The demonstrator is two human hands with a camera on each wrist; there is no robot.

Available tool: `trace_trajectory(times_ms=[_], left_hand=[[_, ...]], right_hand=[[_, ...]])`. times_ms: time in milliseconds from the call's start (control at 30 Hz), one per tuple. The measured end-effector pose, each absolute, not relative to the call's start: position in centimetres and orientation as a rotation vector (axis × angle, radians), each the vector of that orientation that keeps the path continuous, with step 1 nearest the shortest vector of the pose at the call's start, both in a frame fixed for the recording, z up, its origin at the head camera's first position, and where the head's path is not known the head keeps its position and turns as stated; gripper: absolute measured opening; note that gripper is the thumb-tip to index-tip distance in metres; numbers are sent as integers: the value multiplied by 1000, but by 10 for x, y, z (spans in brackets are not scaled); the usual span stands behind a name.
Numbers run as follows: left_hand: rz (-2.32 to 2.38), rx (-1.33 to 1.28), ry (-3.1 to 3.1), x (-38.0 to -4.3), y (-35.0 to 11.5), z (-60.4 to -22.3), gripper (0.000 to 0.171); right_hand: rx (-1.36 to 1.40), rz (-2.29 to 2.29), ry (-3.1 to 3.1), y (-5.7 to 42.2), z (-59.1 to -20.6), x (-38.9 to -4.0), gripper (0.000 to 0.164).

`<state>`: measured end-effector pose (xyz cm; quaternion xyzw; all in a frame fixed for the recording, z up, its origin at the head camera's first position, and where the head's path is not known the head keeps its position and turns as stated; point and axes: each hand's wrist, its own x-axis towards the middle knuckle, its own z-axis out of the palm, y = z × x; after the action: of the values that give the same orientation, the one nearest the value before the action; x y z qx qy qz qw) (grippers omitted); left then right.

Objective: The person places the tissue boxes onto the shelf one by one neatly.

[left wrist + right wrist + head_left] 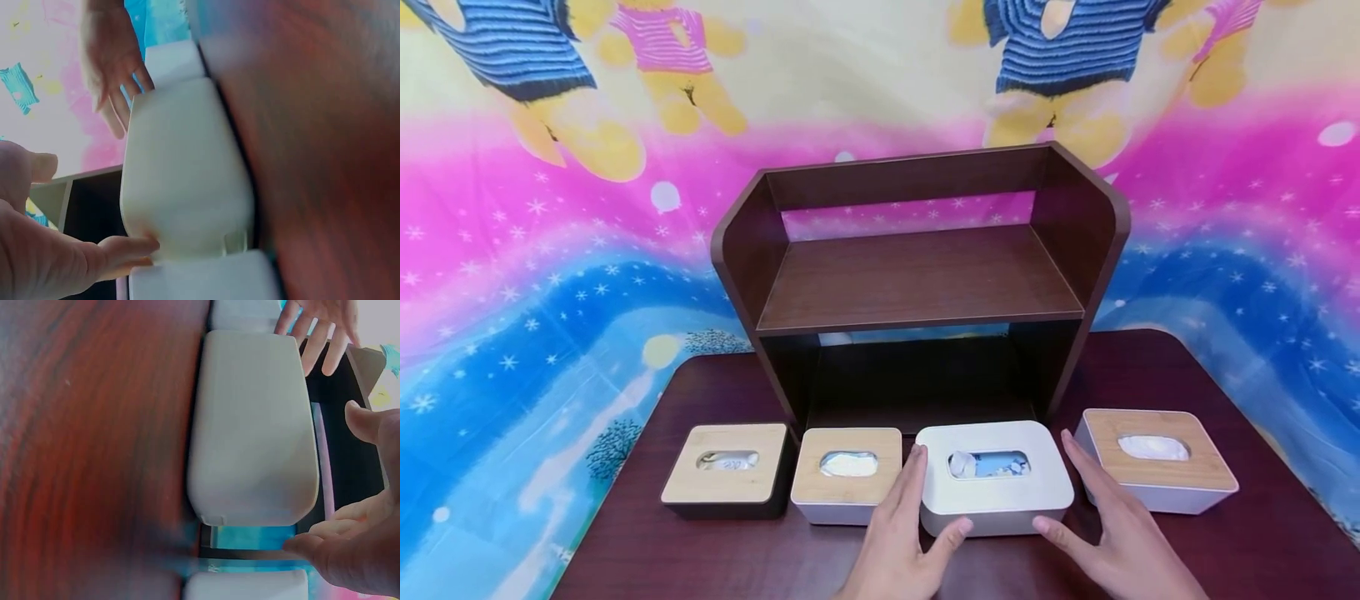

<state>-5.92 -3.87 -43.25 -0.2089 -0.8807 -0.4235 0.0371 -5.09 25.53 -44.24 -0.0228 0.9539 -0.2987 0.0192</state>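
A white tissue box (992,497) with rounded corners stands on the table between my two hands, tissue showing through its oval slot. My left hand (901,529) is at the box's left side, fingers straight and fingertips right at its edge, thumb spread toward the front. At the right side, my right hand (1118,533) reaches forward with straight fingers and the thumb by the front corner. In the right wrist view a gap shows between these right fingers (306,544) and the box. Neither hand grips anything.
A dark brown two-tier shelf (917,279) stands behind the boxes. Left of the white box are a wood-topped white tissue box (846,496) and a wood-topped black one (722,479); another wood-topped white box (1180,475) stands at the right. The dark red table (700,558) has rounded back corners.
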Motion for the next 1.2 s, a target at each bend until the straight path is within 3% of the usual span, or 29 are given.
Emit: trace_trajectory(times_ms=[233,500,933,1200], left_hand=[[-1360,-532,-2808,-57,-33,-434,90],[-1147,-579,-2644,-59,-31,-444,79],[-1081,-562,-2512,-63,-22,-450,80],[-1205,-468,-2492,-69,-15,-446,74]], right_hand=[[-36,-977,2934,252,-450,-53,116],[34,-1077,2837,251,-454,-55,115],[219,-1185,2748,249,-452,-61,104],[130,-1401,2953,242,-454,-53,90]])
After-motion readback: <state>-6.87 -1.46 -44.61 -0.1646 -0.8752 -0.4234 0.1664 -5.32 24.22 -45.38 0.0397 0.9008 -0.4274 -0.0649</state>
